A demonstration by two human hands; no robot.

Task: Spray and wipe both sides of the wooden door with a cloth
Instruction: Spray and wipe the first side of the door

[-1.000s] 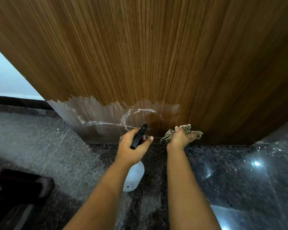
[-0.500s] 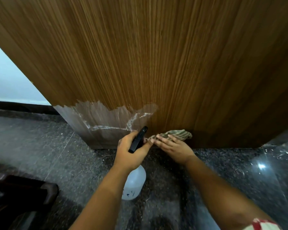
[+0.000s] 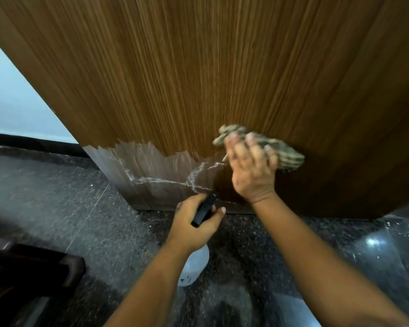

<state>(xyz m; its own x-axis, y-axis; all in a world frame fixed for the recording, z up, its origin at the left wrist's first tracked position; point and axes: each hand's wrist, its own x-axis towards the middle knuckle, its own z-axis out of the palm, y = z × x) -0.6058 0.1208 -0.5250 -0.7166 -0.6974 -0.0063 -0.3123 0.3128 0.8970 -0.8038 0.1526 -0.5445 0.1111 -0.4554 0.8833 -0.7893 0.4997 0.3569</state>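
I am pressing the cloth flat-fingered with my right hand against the wooden door at frame centre, my left hand gripping the spray bottle below, risking a missed pale streak lower left.

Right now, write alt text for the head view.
A right hand presses a bunched cloth against the lower part of a wooden door, beside a pale whitish patch near its bottom corner. The left hand grips a spray bottle over a dark speckled floor.
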